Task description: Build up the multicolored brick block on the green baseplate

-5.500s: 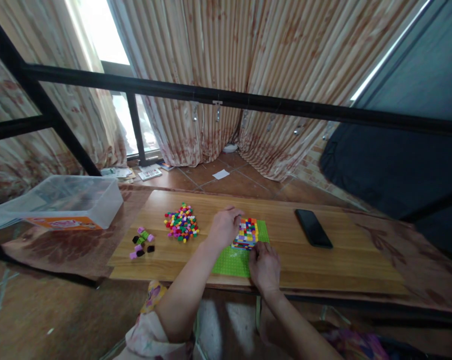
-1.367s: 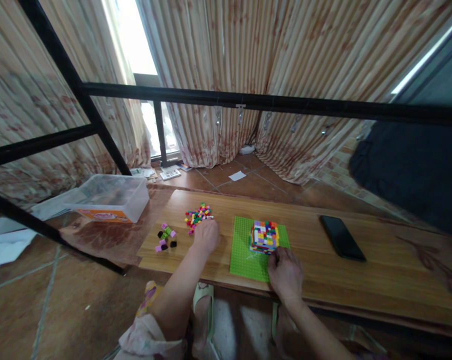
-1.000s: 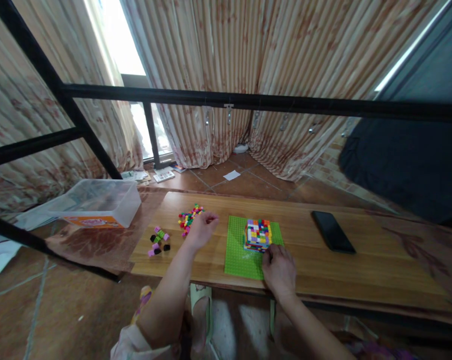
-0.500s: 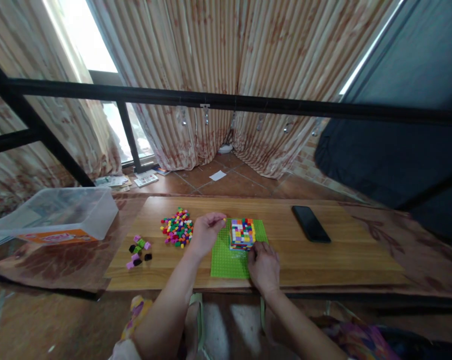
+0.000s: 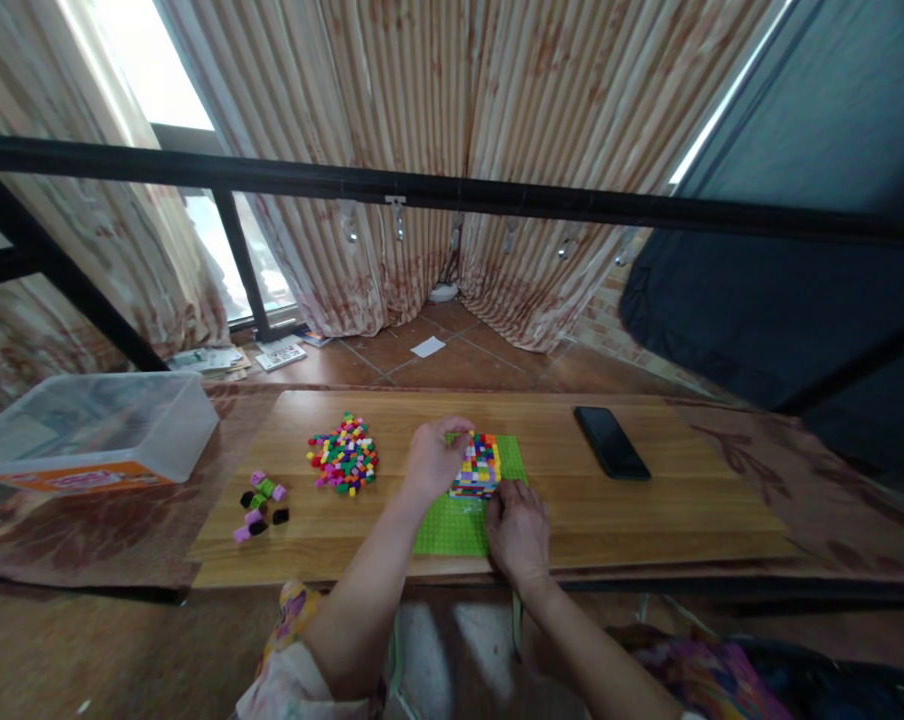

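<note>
A: ok what are the hands up to?
B: Left hand [image 5: 437, 458] is up at the far-left corner of the brick block [image 5: 479, 472], fingers drawn in close to the thumb. Can't tell if there's a brick in the pinch, the tips are too small to make out. Right hand [image 5: 519, 525] is half curled at the near-right corner, fingers up against it or just beside it. Can't see whether it's gripping.

A: And which way does the block point?
B: Nowhere really lol. It stands upright and boxy, top looks close to square, so I can't pick a long axis. One side faces the person, pretty much in line with the near edge of the green baseplate [image 5: 450, 535]. It sits toward the far side of that plate, with bare studs in front.

A: Anything further out?
B: Left of the plate there's a loose pile of tiny bricks [image 5: 345, 456], then a few bigger pink, green and black pieces [image 5: 263, 504]. Right side: a phone [image 5: 611, 443], lying slantwise, its near end further right. All on a wooden counter [image 5: 662, 525] running left to right. Clear plastic bin [image 5: 114, 425] with an orange label past the left end.
</note>
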The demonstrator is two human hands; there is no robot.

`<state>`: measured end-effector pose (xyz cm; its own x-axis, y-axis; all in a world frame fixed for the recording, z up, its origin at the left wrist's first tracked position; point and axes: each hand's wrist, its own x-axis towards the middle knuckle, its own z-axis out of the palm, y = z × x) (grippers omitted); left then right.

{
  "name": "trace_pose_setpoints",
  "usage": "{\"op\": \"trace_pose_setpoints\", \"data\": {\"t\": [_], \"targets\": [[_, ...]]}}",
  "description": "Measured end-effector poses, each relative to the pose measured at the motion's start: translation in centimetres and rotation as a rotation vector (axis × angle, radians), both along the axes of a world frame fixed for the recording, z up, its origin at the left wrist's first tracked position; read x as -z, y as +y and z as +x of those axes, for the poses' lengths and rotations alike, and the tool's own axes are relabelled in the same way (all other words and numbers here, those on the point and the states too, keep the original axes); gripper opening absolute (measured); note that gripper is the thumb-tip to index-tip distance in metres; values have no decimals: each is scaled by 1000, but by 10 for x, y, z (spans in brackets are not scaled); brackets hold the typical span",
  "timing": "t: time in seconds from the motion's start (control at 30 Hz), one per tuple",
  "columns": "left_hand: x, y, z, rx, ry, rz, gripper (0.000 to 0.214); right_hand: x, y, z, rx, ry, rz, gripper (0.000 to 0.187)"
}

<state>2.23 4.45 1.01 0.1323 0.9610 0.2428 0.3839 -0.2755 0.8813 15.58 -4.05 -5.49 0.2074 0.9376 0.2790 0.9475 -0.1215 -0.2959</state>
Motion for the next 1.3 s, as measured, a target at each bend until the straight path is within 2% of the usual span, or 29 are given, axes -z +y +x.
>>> {"op": "trace_pose_setpoints", "data": {"t": [0.3, 0.7, 0.97, 1.3], "targets": [[1, 0, 0, 17, 53, -17, 20, 0, -1, 0, 6, 2, -5, 17], [5, 4, 3, 27, -142, -148, 18, -2, -1, 0, 3, -21, -25, 15], [7, 12, 5, 42, -174, -180, 19, -1, -1, 1, 5, -11, -25, 16], [7, 9, 2, 62, -177, -164, 19, -2, -1, 0, 5, 13, -30, 17]]}}
